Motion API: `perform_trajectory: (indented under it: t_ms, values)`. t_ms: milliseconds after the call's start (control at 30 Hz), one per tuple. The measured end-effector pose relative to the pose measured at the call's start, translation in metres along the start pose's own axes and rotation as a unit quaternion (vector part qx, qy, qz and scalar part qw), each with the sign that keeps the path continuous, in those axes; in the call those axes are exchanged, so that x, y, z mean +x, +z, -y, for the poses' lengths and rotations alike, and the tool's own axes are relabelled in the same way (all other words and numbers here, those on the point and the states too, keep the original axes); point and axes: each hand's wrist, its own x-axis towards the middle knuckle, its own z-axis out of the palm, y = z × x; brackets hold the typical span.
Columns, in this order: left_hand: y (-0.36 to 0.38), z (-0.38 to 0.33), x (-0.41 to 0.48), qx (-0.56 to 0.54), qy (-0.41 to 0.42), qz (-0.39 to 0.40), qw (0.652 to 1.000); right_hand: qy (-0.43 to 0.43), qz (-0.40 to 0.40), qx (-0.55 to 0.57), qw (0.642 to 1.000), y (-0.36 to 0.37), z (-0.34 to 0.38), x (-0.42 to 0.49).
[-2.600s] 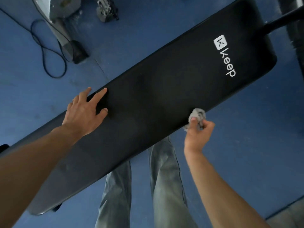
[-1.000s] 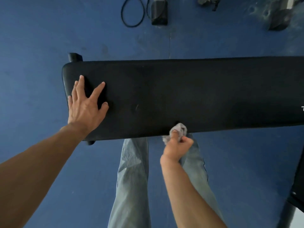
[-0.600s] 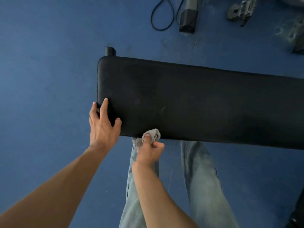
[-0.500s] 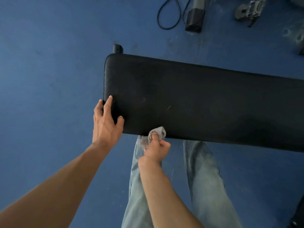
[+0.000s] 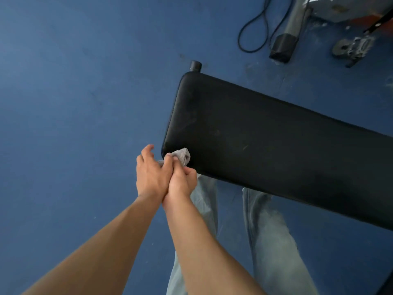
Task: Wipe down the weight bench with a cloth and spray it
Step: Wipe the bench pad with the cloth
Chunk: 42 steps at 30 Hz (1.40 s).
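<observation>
— So, where's the cloth (image 5: 181,156)?
— Bunched grey, pressed on the near corner of the black bench pad (image 5: 276,143), at its rounded end.
— Right hand (image 5: 181,182)?
— Closed around the cloth, fingers curled over it.
— And the left hand (image 5: 150,175)?
— Touching the right, fingers loosely spread — thumb against the cloth, off the pad.
— Below?
— Blue floor (image 5: 74,103), jeans (image 5: 268,235) under the pad's near edge.
</observation>
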Motion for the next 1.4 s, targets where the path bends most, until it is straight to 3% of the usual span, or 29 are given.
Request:
perform_trajectory:
  t_ms: [67, 167, 267, 333, 433, 533, 633, 767, 900, 1067, 1200, 1267, 1400]
  values:
    - [-0.005, 0.006, -0.004, -0.05, -0.055, 0.012, 0.997, -0.06, -0.011, -0.072, 0.996, 0.002, 0.002, -0.008]
    - [-0.01, 0.001, -0.011, -0.212, -0.113, 0.11, 0.964, -0.167, 0.014, -0.174, 0.97, -0.004, 0.011, -0.017]
    - [-0.008, -0.01, -0.01, -0.308, -0.105, 0.074, 0.943, -0.216, 0.051, -0.279, 0.934, -0.01, 0.019, -0.02]
    - [-0.002, -0.016, 0.0, -0.25, -0.047, 0.013, 0.967, -0.251, 0.063, -0.328, 0.908, -0.018, 0.024, -0.015]
    - [0.012, -0.028, 0.018, -0.11, 0.083, -0.006, 0.99, -0.285, 0.061, -0.38, 0.878, -0.033, 0.04, -0.004]
    - [0.023, -0.058, 0.041, -0.083, 0.198, -0.027, 0.976, -0.309, 0.058, -0.398, 0.862, -0.042, 0.068, 0.006]
    - [0.022, -0.106, 0.074, -0.088, 0.247, -0.051, 0.964, -0.339, 0.064, -0.407, 0.846, -0.041, 0.095, 0.012]
    - [0.018, -0.116, 0.091, 0.001, 0.325, -0.036, 0.945, -0.372, 0.062, -0.445, 0.812, -0.033, 0.116, 0.02]
    - [0.011, -0.052, 0.071, 0.008, 0.268, -0.057, 0.962, -0.416, 0.079, -0.531, 0.734, -0.029, 0.131, 0.03]
    - [0.003, 0.001, 0.056, -0.052, 0.127, -0.042, 0.99, -0.556, -0.006, -0.65, 0.519, -0.013, 0.185, 0.061]
    - [0.008, -0.026, 0.082, -0.068, 0.14, -0.036, 0.987, -0.547, -0.022, -0.731, 0.408, 0.014, 0.235, 0.079]
    - [0.01, -0.053, 0.096, -0.081, 0.161, -0.046, 0.983, -0.525, 0.001, -0.753, 0.396, 0.023, 0.244, 0.083]
    - [0.01, -0.099, 0.116, -0.103, 0.228, -0.057, 0.967, -0.466, 0.031, -0.771, 0.433, 0.03, 0.248, 0.084]
